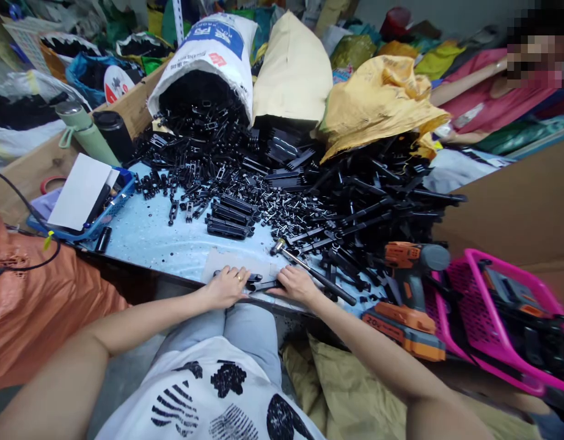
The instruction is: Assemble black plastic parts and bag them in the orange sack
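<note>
Fingers of the left hand [227,286] bend down over one black part [254,278], whose end pokes out toward the middle; the hand hides whether they clasp it or only press it. The right hand [296,284] closes, thumb against fingers, on one end of a second black part [265,285]. Both parts are at the front edge of the blue tabletop [146,235], by a pale board [215,260], ends close together; whether they touch, I cannot tell. The step in hand looks like lining these two up, and the next move probably calls for a firm left hand and small turns from the right. Just beside the right hand lies a hammer [318,273], its head pointing away from the body. Past the board, long black pieces [231,217] lie side by side, with metal pins [288,211] heaped near them. To the right stands an orange drill [407,281].
</note>
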Demonstrator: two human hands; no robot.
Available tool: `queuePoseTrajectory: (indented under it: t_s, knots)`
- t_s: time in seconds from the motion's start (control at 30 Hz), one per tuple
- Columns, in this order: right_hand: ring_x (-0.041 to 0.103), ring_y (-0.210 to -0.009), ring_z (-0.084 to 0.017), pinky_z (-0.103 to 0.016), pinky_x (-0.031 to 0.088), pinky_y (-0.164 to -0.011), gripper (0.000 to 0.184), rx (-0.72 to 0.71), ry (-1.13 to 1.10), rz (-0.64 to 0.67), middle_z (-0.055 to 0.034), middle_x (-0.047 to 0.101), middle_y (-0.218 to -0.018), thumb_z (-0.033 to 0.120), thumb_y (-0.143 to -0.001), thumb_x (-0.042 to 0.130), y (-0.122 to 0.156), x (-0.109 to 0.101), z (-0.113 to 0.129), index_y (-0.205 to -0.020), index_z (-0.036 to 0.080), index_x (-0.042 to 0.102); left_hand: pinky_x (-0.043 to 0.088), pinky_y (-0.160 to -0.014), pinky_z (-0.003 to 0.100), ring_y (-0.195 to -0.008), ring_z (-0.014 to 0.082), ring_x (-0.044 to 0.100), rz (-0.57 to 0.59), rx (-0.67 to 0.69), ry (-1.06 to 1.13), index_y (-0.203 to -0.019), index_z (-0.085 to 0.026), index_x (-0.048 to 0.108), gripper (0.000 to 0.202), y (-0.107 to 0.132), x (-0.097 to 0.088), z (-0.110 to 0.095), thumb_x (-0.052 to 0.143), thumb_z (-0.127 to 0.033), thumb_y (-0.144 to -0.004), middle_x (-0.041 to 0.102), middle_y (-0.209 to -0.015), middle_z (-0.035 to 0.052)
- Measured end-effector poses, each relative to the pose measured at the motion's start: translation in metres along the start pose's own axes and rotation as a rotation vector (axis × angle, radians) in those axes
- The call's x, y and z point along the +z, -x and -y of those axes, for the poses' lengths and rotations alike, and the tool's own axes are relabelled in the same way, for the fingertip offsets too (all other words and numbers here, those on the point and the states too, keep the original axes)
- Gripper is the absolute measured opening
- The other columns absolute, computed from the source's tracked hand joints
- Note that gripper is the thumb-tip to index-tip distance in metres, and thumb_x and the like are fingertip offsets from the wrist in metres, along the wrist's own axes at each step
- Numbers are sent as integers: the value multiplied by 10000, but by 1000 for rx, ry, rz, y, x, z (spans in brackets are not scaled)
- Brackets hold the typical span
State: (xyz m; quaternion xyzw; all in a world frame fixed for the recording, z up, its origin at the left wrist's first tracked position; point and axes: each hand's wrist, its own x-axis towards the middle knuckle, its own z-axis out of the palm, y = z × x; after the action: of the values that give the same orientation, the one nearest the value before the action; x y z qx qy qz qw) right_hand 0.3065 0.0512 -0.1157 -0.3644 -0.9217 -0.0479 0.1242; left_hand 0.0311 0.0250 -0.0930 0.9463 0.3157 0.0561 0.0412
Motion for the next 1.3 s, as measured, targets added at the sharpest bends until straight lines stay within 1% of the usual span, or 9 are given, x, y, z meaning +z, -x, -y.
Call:
queuePoseTrajectory:
  t_s: [0.1,0.27,0.53,0.67,0.73,0.87,1.03,1.13,1.3]
  knots:
    - [483,-562,-153,-282,310,-550,594,28,3,-48,-49,524,-565,700,-801,430,-1,-4,16,-581,162,550,442,-752,354,-915,241,578,-65,54,51,-1215,-81,505,525,5,4,21,323,-478,-925,603,-1105,182]
    - [459,-498,-125,-268,266,-508,624,81,-171,-71,-27,510,-532,706,-827,348,-20,-24,39,-556,169,514,435,-591,288,-642,173,566,-205,-66,157,-682,-157,600,528,-1,1,42,218,-398,-955,584,-638,91]
    - [419,-443,-132,-282,282,-460,587,-173,-946,-102,14,395,-455,732,-821,312,-38,-97,93,-579,218,458,373,-498,268,-488,133,488,-549,57,804,-620,-189,506,563,37,-79,-29,146,-453,-965,506,-505,30]
    - [416,-425,-152,-301,347,-443,641,-57,-1194,-354,12,379,-464,793,-790,168,-44,-60,147,-614,237,434,376,-478,245,-451,112,475,-690,57,1011,-618,-189,485,550,39,-85,-60,150,-450,-967,484,-468,12]
    - [490,-535,-216,-386,436,-533,719,175,-1067,-494,-30,437,-551,809,-751,51,-55,-26,172,-719,253,506,405,-502,249,-473,117,494,-807,76,1004,-650,-188,524,543,35,-79,-66,176,-468,-959,511,-490,15]
    - [500,-1029,-364,-602,399,-805,505,431,-660,-350,-163,549,-996,598,-822,282,-86,26,191,-1080,249,541,499,-699,308,-769,179,625,-836,-15,899,-950,-160,635,609,30,-69,-60,147,-523,-943,661,-800,100]
    - [446,-1165,-308,-518,422,-856,403,547,-531,-479,-173,476,-1221,369,-888,289,-120,39,133,-1227,209,435,501,-814,368,-968,250,626,-743,-107,411,-1218,-101,560,862,31,-38,-19,55,-693,-847,669,-994,174]
    - [484,-1108,-273,-479,403,-909,319,426,-500,-539,-135,544,-1152,372,-893,386,-137,32,52,-1152,212,480,485,-849,388,-1007,275,609,-477,-279,141,-1258,-126,546,826,26,-13,17,191,-727,-817,651,-1053,183]
    - [455,-1051,-273,-421,383,-905,343,532,-109,-252,-161,547,-1127,347,-917,368,-167,11,-112,-1137,131,515,174,-1076,600,-1380,323,220,-105,-262,-78,-1402,-292,343,650,-7,8,67,513,-548,-830,302,-1479,136]
